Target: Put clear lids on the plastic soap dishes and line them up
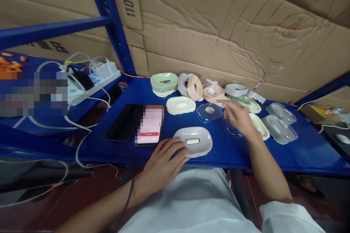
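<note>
My left hand (164, 159) rests its fingers, apart, on the left rim of a pale grey oval soap dish (201, 149). That dish has a cream bar showing through its middle slot and a cream base under it. My right hand (237, 115) reaches over the table with its fingers stretched out, above a clear plastic piece (229, 128) that it partly covers. Its fingertips are close to a peach dish (213, 94); whether they touch is hard to tell. Left of that hand lie a clear oval lid (209, 113) and a cream oval tray (181, 105).
Along the back are a green dish (164, 81), a grey ring piece (183, 83) and a peach ring piece (195, 87). Clear containers (281, 128) stand at right. A lit phone (150, 123) and a dark device (124, 122) lie left, beside a power strip (95, 83) with cables.
</note>
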The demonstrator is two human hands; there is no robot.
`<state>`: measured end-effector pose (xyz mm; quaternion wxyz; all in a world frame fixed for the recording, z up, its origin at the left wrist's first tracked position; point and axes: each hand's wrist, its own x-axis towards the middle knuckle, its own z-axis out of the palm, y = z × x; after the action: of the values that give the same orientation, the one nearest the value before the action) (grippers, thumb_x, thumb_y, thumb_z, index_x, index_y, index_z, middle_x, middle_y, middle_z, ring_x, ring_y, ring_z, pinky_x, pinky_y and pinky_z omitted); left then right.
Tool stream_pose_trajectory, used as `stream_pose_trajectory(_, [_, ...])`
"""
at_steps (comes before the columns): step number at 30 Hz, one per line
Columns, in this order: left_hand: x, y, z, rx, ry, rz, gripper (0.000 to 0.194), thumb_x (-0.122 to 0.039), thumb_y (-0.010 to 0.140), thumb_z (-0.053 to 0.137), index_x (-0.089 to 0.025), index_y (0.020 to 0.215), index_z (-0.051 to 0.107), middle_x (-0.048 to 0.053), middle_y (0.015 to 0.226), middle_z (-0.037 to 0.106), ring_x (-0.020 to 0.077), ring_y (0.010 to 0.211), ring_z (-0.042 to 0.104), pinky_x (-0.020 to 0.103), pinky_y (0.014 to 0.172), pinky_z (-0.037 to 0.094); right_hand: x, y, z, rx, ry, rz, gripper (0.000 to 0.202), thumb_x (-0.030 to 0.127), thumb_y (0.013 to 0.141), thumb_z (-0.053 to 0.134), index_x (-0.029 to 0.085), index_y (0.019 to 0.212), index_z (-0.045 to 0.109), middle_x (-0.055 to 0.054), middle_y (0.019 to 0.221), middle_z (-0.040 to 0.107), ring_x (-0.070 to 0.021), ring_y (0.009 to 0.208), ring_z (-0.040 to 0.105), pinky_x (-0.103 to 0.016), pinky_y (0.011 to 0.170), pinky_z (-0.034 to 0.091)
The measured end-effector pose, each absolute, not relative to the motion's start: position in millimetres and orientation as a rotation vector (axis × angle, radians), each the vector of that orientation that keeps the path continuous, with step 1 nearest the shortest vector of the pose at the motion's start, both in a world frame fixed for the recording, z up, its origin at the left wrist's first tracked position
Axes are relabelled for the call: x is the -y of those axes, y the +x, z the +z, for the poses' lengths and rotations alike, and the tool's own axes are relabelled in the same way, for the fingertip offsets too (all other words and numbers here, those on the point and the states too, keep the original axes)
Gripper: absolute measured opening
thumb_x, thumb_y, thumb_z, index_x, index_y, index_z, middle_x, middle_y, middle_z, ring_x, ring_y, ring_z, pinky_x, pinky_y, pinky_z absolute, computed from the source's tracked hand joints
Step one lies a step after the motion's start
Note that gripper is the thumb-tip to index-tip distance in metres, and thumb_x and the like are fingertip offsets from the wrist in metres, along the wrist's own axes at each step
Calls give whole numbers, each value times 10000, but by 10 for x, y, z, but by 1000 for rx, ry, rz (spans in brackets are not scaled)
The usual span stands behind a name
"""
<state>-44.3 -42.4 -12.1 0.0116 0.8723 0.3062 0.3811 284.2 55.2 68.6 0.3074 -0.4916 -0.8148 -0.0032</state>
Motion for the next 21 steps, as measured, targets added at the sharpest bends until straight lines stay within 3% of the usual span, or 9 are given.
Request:
stream_pose_trajectory(3, [421,-409,-124,-1013,2720,1160,160,-205,1073,581,-212,1179,700,83,1173,745,258,1208,679,440,1049,531,-542,3027,814,1969,-1414,-28,411,517,1123,439,251,1165,749,20,589,616,-209,577,622,-350,709,525])
stream_pose_trajectory(6, [418,-373,-116,-1022,2742,1131,159,-207,1071,573,-209,1159,706,84,1167,739,264,1203,677,445,1036,536,-572,2994,784,2085,-1390,-77,520,601,1095,465,244,796,695,-20,612,635,-221,645,636,-351,719,509])
stream_pose_trajectory(8, [418,-363,-112,-1020,2745,1129,158,-207,1068,578,-210,1161,706,86,1176,734,263,1209,674,440,1047,535,-587,2877,699,2212,-1332,-96,555,577,1105,456,235,725,673,-52,671,681,-237,741,675,-375,798,528])
stream_pose_trajectory(9, [419,-363,-110,-1024,2740,1133,159,-208,1066,583,-211,1168,705,89,1186,732,260,1212,673,435,1050,535,-589,2816,648,2283,-1293,-88,513,537,1115,455,227,811,727,-76,781,743,-252,849,713,-404,883,539])
stream_pose_trajectory(11, [420,-367,-109,-1040,2723,1141,163,-211,1060,592,-212,1182,700,91,1196,727,255,1206,675,425,1047,540,-588,2737,543,2422,-1247,-64,366,468,1111,502,243,1229,765,-136,1222,786,-308,1225,699,-524,1103,489])
stream_pose_trajectory(13, [420,-375,-111,-1056,2708,1146,154,-210,1059,589,-209,1171,696,90,1188,724,252,1178,681,423,1037,542,-598,2742,444,2531,-1299,-34,554,460,1069,601,320,1599,526,-154,1628,551,-372,1545,467,-676,1221,366])
stream_pose_trajectory(14, [420,-381,-113,-1061,2705,1151,151,-210,1060,584,-205,1164,694,91,1182,724,253,1163,683,426,1033,541,-612,2770,400,2565,-1347,-9,673,463,1046,642,349,1670,418,-150,1707,448,-391,1606,371,-723,1227,339])
stream_pose_trajectory(16, [419,-400,-118,-1054,2712,1148,157,-208,1066,572,-202,1170,689,94,1186,723,259,1167,679,432,1035,535,-652,2839,340,2597,-1398,48,715,433,1035,666,365,1688,383,-146,1723,419,-393,1622,342,-732,1212,377])
stream_pose_trajectory(21, [411,-462,-129,-985,2716,1136,183,-195,1076,580,-211,1226,684,89,1234,728,254,1248,661,407,1043,535,-641,2788,456,2558,-1242,66,504,366,1090,579,297,1589,563,-132,1602,586,-323,1520,522,-609,1227,458])
